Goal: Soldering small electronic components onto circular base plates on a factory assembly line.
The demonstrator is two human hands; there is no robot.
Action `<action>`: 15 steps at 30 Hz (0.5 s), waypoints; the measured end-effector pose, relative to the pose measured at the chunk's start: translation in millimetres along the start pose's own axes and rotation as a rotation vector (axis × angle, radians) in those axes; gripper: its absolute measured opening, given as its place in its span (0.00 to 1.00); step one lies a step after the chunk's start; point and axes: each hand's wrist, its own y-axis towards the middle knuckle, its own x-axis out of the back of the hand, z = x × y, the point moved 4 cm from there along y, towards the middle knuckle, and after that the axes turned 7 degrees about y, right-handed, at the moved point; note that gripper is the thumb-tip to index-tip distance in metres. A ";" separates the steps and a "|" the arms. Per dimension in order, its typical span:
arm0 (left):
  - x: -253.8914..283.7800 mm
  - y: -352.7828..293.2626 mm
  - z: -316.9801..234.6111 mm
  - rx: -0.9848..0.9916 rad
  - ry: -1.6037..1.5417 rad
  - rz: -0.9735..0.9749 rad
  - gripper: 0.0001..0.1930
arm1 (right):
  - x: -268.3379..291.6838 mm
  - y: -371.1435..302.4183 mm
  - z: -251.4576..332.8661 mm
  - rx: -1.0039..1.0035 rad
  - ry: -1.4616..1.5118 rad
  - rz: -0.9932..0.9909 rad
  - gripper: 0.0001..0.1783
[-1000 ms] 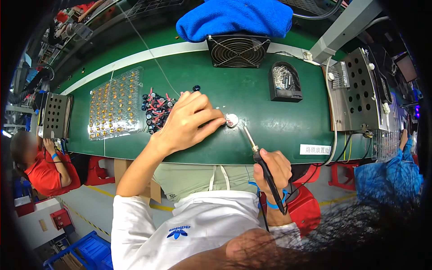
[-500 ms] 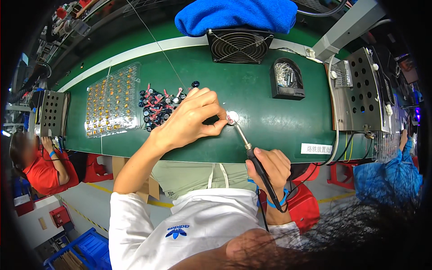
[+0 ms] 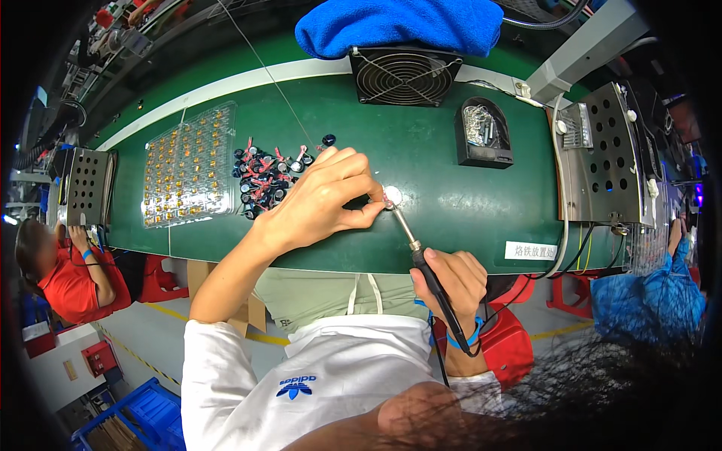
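My left hand [image 3: 323, 197] reaches over the green bench with thumb and forefinger pinched on a small part with pinkish-red wire [image 3: 386, 198]. Its body is mostly hidden by the fingertips. In my right hand [image 3: 460, 279] is a soldering iron [image 3: 432, 282], gripped by its black handle like a pen. The iron's metal tip meets the small part at the left fingertips, or comes very close. Left of my left hand lies a pile of small dark round components [image 3: 259, 180] with red wires. One loose dark component [image 3: 329, 140] sits just beyond my knuckles.
A clear tray [image 3: 188, 167] of small yellow parts lies at the left. Ahead stand a black fan [image 3: 406, 77] with a blue cloth [image 3: 398, 28] and a black bin [image 3: 483, 156] of metal pieces. A perforated metal box [image 3: 602, 154] is at right. People sit on both sides.
Both hands keep nearly the same pose, the iron's tip staying at the pinched part. Less of the reddish wire shows at the fingertips. The bench has shifted slightly in view.
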 end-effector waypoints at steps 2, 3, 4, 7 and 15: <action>-0.1 0.5 0.7 -0.001 0.007 -0.003 0.08 | -0.6 0.7 -0.3 0.002 -0.001 0.003 0.23; -0.1 1.1 1.4 -0.002 0.010 -0.006 0.08 | -0.7 1.4 -0.8 0.005 -0.002 0.004 0.23; -0.3 1.0 2.2 -0.001 0.012 -0.009 0.07 | -0.9 1.5 -1.2 0.007 -0.003 0.005 0.23; 8.2 1.6 8.1 -0.010 0.045 -0.069 0.07 | -1.9 3.7 0.4 -0.002 -0.009 0.012 0.23; 68.9 -24.1 29.9 0.147 0.463 -0.276 0.12 | 3.2 -5.9 3.8 -0.083 0.005 -0.057 0.21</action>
